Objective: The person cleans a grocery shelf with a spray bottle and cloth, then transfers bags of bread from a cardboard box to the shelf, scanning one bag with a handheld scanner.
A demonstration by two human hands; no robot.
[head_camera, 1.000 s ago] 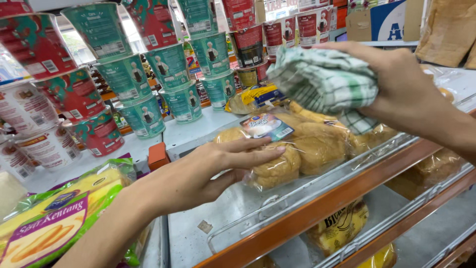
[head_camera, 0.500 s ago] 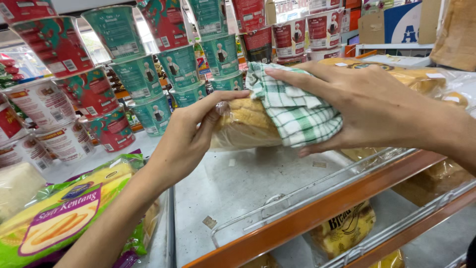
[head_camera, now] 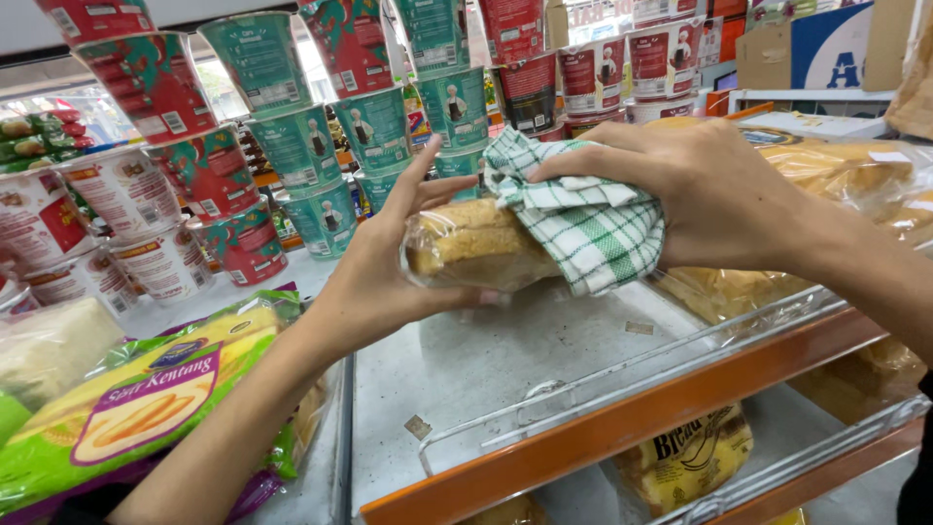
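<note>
Nearest the camera: orange metal shelf edge (head_camera: 622,428) with a clear plastic rail along it. Below it, a bagged loaf with dark lettering (head_camera: 685,462), soft and crinkled. Lower left, a glossy green and yellow snack packet (head_camera: 146,399) lies flat, with a pale, grainy-looking bag beside it.

Shelf surface (head_camera: 505,360): dull grey metal, scuffed, with a few scraps of tape or label stuck on.

Above the shelf, both hands hold one item clear of the surface. Left hand (head_camera: 389,277): grip wrapped around the left end of a bread loaf in clear plastic wrap (head_camera: 471,248), thumb underneath, fingers splayed up behind it. Loaf is golden-brown, rounded, wrap shiny and creased. Right hand (head_camera: 700,194): grip closed over a green-and-white checked cloth (head_camera: 593,219), woven, bunched, pressed against the loaf's right end and top.

Right of the hands: more wrapped golden loaves (head_camera: 836,170) lie on the shelf, plastic wrinkled and reflective.

Behind: stacked tapered cups, teal (head_camera: 301,146) and red (head_camera: 209,165), paper-sided with printed figures, several tiers high. White and red cups (head_camera: 126,190) stand at far left. Far right background: cardboard boxes (head_camera: 826,49).
</note>
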